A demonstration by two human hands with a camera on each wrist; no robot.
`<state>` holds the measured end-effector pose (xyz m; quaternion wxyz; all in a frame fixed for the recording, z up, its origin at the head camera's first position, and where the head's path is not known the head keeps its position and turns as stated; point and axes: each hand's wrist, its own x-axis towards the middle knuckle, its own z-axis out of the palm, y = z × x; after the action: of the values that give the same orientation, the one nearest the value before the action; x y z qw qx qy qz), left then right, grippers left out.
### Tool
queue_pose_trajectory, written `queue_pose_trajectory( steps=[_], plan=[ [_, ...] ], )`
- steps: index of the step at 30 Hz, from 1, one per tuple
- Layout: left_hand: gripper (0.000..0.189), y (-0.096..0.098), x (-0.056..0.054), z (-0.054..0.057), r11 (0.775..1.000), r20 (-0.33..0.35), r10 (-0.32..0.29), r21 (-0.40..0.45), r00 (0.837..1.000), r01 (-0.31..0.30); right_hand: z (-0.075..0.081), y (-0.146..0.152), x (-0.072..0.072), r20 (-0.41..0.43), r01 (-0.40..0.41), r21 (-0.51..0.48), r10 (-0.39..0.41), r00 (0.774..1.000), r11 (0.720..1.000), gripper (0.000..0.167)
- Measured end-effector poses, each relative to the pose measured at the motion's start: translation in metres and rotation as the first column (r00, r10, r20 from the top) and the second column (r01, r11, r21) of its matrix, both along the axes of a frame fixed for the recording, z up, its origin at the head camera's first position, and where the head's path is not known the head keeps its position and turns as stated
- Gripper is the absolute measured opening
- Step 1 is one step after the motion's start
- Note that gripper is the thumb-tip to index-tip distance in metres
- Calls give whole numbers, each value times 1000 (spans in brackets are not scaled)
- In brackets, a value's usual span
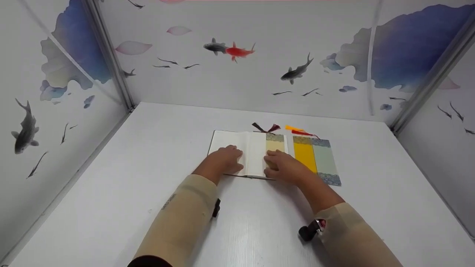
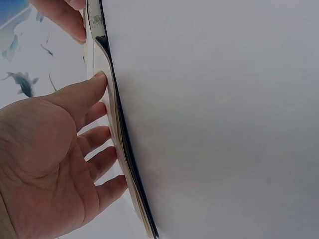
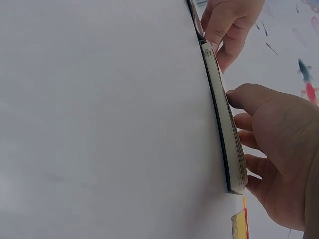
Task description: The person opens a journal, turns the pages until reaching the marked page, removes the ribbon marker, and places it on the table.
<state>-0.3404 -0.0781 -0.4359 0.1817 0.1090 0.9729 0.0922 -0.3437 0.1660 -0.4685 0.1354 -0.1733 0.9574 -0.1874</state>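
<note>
An open book [image 1: 256, 150] with blank white pages and a dark cover lies flat on the table. On its left page my left hand [image 1: 224, 159] rests with its fingertips touching the paper. A beige bookmark [image 1: 275, 144] with grey patterned ends lies on the right page, and dark tassels [image 1: 265, 128] show past the top edge. My right hand [image 1: 286, 167] presses its fingertips on that page and across the bookmark, partly hiding it. In the right wrist view, the page block [image 3: 227, 114] stands thicker on this side; the left wrist view shows thinner pages [image 2: 119, 109].
Right of the book lie a yellow bookmark [image 1: 305, 155] and a pale green bookmark [image 1: 326, 160], side by side. A yellow tassel [image 1: 293, 128] and a red tassel [image 1: 301, 132] extend above them. White panels [image 1: 237, 85] printed with fish enclose the table [image 1: 252, 218].
</note>
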Motion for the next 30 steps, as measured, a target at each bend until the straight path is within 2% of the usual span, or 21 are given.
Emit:
queue_pose_trajectory(
  steps=[7,13,17,20,25,30],
  plan=[
    [67,-1,1,0,1000,0,5,-2,1000,-5,-3,8,2,-17,5,2,-5,1000,1000,65],
    [65,-1,5,4,1000,-7,-6,-11,1000,6,-1,9,0,-5,15,-16,-16,1000,1000,65],
    [64,1,7,8,1000,-7,-7,-11,1000,7,3,10,-4,45,108,-96,-104,994,989,67],
    [64,2,8,10,1000,-8,-8,-20,1000,8,7,8,-7,41,200,-126,-197,980,972,70],
    [65,3,8,12,999,-9,-8,-34,1000,8,10,1,-13,-28,294,-39,-296,955,955,77],
    [65,2,8,12,1000,4,-7,-27,1000,7,7,-1,-17,-66,301,111,-295,953,947,84]
  ],
)
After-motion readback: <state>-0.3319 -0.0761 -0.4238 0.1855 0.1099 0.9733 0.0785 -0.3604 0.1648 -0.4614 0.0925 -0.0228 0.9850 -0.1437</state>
